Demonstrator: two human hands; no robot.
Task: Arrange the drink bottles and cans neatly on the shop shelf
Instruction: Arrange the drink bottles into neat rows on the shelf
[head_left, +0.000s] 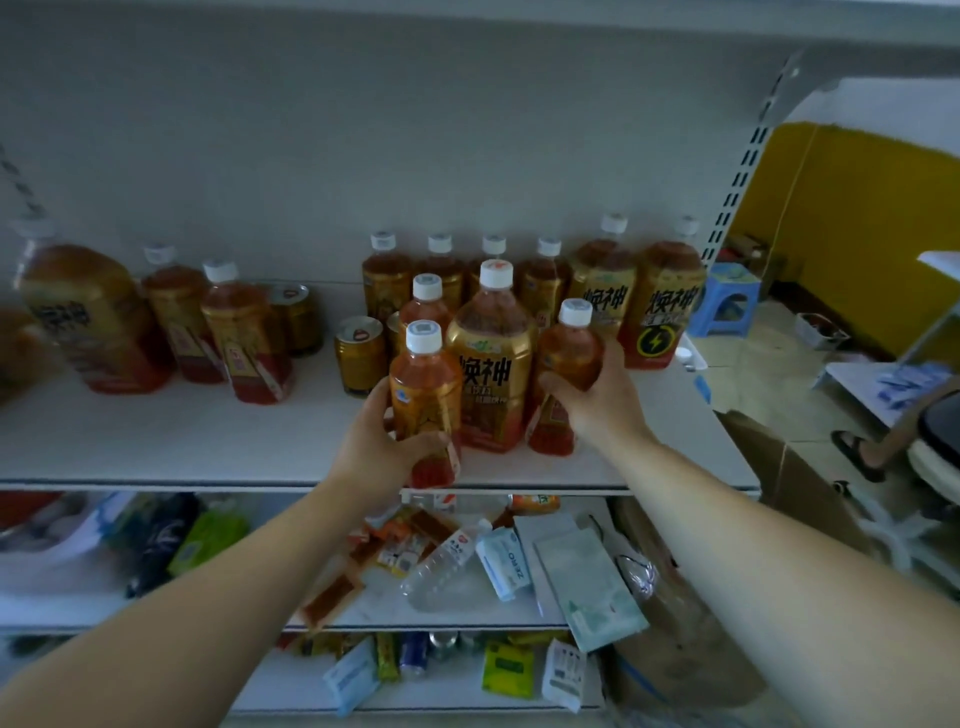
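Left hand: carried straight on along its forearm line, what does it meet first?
Probably the large amber bottle with the gold label, just right of the small white-capped amber bottle that the left hand grips; depth is unclear.

left hand (382, 447): grips left small bottle (426, 384) | right hand (597, 400): grips right small bottle (567, 356) | arms: extended forward

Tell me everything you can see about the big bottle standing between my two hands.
The big bottle is clear plastic with a white cap, rounded shoulders and a gold label bearing bold black characters. The drink inside looks amber, redder near the base. It stands upright near the front of the white shelf, flanked closely by the left smaller bottle, gripped by the left hand, and the right smaller bottle, gripped by the right hand; contact is unclear.
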